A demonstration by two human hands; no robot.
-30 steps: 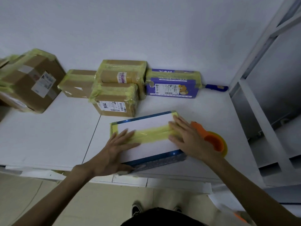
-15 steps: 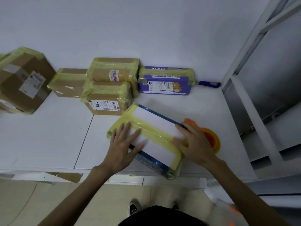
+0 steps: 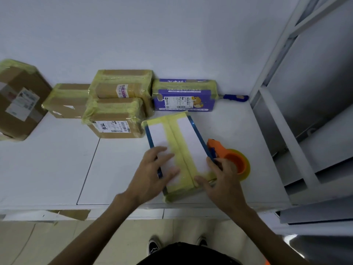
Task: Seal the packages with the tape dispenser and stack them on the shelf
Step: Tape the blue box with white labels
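Note:
A flat white box [image 3: 189, 136] with blue edges and yellow tape down its middle lies lengthwise on the white table [image 3: 57, 169]. My left hand [image 3: 152, 175] rests on its near left part with fingers spread. My right hand [image 3: 221, 180] touches its near right corner, thumb on the tape end. The orange tape dispenser [image 3: 229, 159] with a yellow roll lies just right of the box, partly behind my right hand.
Several taped brown boxes [image 3: 116, 119] and a purple box [image 3: 185, 96] stand along the wall. A larger brown box [image 3: 17, 100] sits far left. A blue-handled tool [image 3: 236, 97] lies by the wall. A white metal shelf frame [image 3: 277, 115] stands at the right.
Both hands have turned the white box clockwise, from crosswise to lengthwise, so its tape strip now runs away from me. The dispenser stayed put.

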